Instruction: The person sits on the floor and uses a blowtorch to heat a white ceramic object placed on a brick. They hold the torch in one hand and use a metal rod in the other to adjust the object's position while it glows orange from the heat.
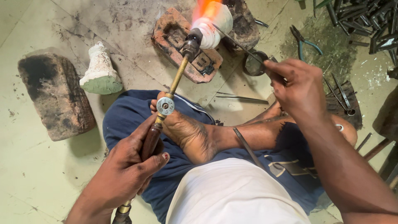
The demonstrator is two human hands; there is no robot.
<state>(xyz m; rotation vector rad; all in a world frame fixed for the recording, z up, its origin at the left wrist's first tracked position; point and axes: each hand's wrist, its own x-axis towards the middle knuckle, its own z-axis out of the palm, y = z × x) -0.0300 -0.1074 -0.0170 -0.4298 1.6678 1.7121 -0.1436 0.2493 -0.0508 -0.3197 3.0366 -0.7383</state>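
My left hand (126,172) grips the dark wooden handle of a brass blowtorch (174,81) that points away from me. Its orange flame (204,9) plays on a white bell-shaped piece (215,25) resting on a red brick (176,35). My right hand (296,85) pinches a thin metal rod (238,41) whose far end touches the white piece near the flame. I sit cross-legged on the floor, with a bare foot (190,135) below the torch.
A second white bell-shaped piece (100,68) stands left of the brick, beside a large charred brick (56,93). A small round metal dish (255,63), blue-handled pliers (304,43), tweezers (340,93) and a pile of dark metal parts (365,18) lie to the right.
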